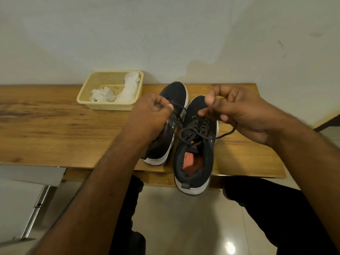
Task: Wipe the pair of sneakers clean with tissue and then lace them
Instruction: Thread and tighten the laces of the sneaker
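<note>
With both sneakers side by side on the bench [55,126], lacing is in hand: the left hand [150,115] and right hand [237,113] each pinch a lace end of the right sneaker [195,144] (heel overhanging the edge), so tying likely follows.

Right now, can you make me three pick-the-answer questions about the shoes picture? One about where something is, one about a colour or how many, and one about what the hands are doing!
1. Where is the tissue?
A. In the yellow basket
B. Inside a sneaker
C. On the floor

2. How many sneakers are on the table?
A. One
B. Two
C. Three

3. What are the hands doing?
A. Lying flat on the table
B. Wiping with tissue
C. Pulling a lace

Answers:
1. A, white wads lie inside the basket.
2. B, the left sneaker and right sneaker stand side by side.
3. C, the left hand and right hand each pinch the dark lace.
</note>
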